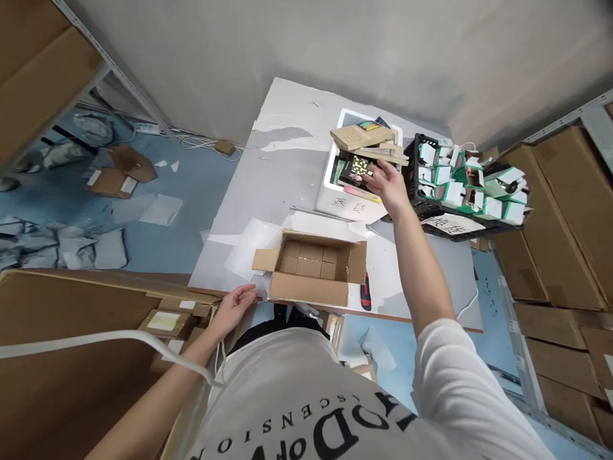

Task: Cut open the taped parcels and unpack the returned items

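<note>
My right hand (387,186) reaches into a white foam box (330,199), its fingers apart over a black item with a yellow pattern (358,167). I cannot tell if the fingertips touch it. Flat brown packets (360,135) lie across the top of the foam box, and pink and yellow edges (363,192) show below my fingers. My left hand (235,309) is at the table's front edge, fingers stretched out and holding nothing visible. Just right of it stands an open cardboard box (309,289) with several small brown boxes (310,252) inside.
A red and black utility knife (366,294) lies right of the cardboard box. A black crate (443,223) of green and white cartons stands at the table's right. White sheets (253,246) lie on the table (282,160). Stacked cartons and a large box flank the table.
</note>
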Demonstrator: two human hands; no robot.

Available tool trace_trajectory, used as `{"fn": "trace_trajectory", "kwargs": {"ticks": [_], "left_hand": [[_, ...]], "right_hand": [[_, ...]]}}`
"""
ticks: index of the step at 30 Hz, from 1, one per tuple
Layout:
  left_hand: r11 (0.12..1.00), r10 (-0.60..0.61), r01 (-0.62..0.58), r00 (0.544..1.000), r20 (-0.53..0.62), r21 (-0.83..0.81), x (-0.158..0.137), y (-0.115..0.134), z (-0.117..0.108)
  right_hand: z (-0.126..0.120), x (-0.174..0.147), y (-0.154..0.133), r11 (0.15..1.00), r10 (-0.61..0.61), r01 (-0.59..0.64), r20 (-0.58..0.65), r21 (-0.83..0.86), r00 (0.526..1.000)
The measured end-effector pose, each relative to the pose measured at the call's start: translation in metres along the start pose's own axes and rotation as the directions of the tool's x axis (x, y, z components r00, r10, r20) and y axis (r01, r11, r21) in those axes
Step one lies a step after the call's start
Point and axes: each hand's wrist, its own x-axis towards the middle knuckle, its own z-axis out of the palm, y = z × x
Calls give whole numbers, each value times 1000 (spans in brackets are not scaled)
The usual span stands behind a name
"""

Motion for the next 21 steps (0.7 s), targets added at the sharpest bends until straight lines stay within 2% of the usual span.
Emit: {"fn": "trace_trajectory", "kwargs": {"ticks": [2, 3, 5, 6, 9, 11, 14, 17, 19, 21], "left_hand": [[996, 2, -5, 999, 33, 86, 15, -16, -3], [991, 13, -20, 999, 53, 133, 23, -22, -3], [970, 61, -82, 993, 97, 229, 38, -31, 1], [954, 98, -129, 987, 126, 272, 44, -33, 5], [887, 214, -288, 949, 231, 362, 62, -34, 21], [850, 262, -359, 923, 282, 385, 72, -33, 32], [831, 292, -393, 910, 293, 394, 81, -32, 42], [851, 323, -386, 920, 224, 356, 78, -30, 44], [874, 342, -383, 922, 181, 298, 72, -28, 45], [893, 346, -387, 917, 200, 229, 66, -25, 48]], "right_hand": [[-24, -72, 17, 999, 17, -20, -44, -50, 999], [-35, -111, 31, 996, 28, -39, -130, -81, 991], [-51, -188, 68, 970, 112, -170, -299, -172, 947], [-55, -221, 88, 942, 183, -261, -330, -212, 926], [-44, -292, 141, 849, 414, -462, -221, -258, 883], [-24, -311, 160, 841, 477, -490, -112, -230, 872], [6, -309, 164, 901, 391, -382, 2, -206, 921], [20, -300, 153, 941, 305, -309, -50, -137, 951], [18, -299, 146, 957, 275, -282, -102, -63, 956], [11, -301, 141, 965, 254, -260, -106, -46, 961]]}}
